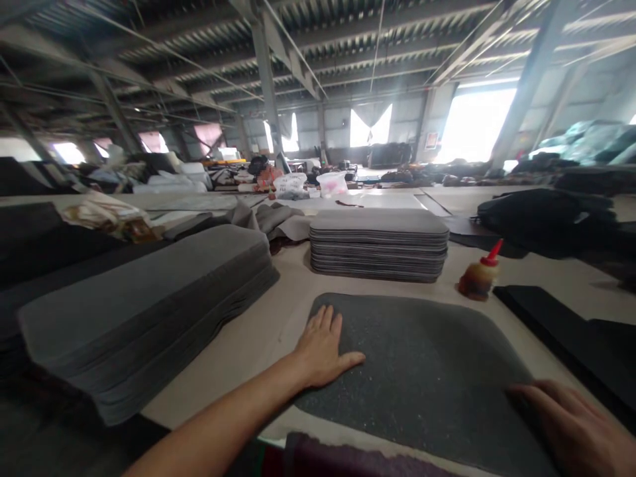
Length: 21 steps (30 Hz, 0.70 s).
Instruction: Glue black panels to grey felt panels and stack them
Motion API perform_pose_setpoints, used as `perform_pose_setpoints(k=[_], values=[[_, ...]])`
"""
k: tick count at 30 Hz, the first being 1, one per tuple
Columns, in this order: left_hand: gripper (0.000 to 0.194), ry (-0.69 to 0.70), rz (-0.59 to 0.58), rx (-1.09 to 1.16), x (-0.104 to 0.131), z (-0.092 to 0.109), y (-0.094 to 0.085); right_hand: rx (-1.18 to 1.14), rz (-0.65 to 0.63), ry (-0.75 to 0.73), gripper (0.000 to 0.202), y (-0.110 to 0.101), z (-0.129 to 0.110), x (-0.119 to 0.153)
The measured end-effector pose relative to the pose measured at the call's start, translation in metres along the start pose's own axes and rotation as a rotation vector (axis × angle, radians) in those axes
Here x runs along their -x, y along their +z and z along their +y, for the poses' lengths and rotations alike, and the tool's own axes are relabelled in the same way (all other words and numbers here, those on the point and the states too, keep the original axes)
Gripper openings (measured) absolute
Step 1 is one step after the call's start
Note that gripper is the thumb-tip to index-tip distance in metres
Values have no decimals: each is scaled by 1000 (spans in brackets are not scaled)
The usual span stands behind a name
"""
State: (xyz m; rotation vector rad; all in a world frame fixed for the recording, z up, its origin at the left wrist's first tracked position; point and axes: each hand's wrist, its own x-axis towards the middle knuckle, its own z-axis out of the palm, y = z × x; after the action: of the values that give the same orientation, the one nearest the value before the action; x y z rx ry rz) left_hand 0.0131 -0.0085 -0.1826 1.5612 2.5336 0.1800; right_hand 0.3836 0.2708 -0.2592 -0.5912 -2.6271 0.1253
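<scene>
A dark grey mat [422, 364] with rounded corners and pale specks lies on the pale table in front of me. My left hand [322, 351] rests flat on its left part, fingers stretched and thumb out to the side. At the mat's right edge, my right hand [576, 414] is closed on the border, thumb tip on top; its other fingers are partly hidden and slightly blurred. Beyond the mat stands a neat stack of grey mats [380, 245]. A longer, leaning stack of grey mats [163, 298] sits to the left.
A squeeze bottle [479, 275] with a red nozzle and brown contents stands right of the mat. Dark flat pieces [556, 331] lie at the right. Black material [546, 215] is heaped farther back. Crumpled grey material [278, 222] lies behind the left stack.
</scene>
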Motion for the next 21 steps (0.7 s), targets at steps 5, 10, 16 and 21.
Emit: perform_pose_setpoints(k=[5,10,16,21], values=[[102,-109,60,-99,-15,-15,-7,38,-89,37,40,-2,-8,0],[83,-74,142,-183,-12,1,-10,29,-35,41,41,-16,-35,-8],[67,123,96,-170,-14,-6,-1,74,-119,150,39,-33,-67,-18],[67,-42,187,-245,-26,-42,-1,74,-193,154,39,-43,-67,-21]])
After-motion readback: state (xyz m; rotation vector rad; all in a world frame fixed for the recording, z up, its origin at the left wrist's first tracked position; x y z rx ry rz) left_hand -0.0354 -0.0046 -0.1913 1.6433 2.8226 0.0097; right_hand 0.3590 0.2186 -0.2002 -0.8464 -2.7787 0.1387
